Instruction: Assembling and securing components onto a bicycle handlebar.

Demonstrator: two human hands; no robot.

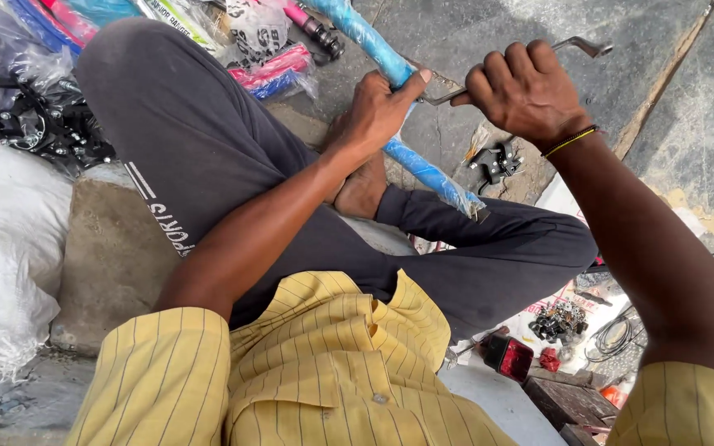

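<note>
Gripping blue tube point(390, 66), left hand point(378, 107) clenched; right hand point(526, 91) fisted on wrench point(584, 45), 2 o'clock. Tube likely stiff, wrap slippery.

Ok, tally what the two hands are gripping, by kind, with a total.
Blue plastic-wrapped metal tube, gripped by the left hand: 1
Grey metal spanner, gripped by the right hand: 1
Total: 2

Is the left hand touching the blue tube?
Touching. The head view shows the left hand wrapped around the blue tube, thumb pressed along its upper side, while the right hand grips a metal wrench.
</note>
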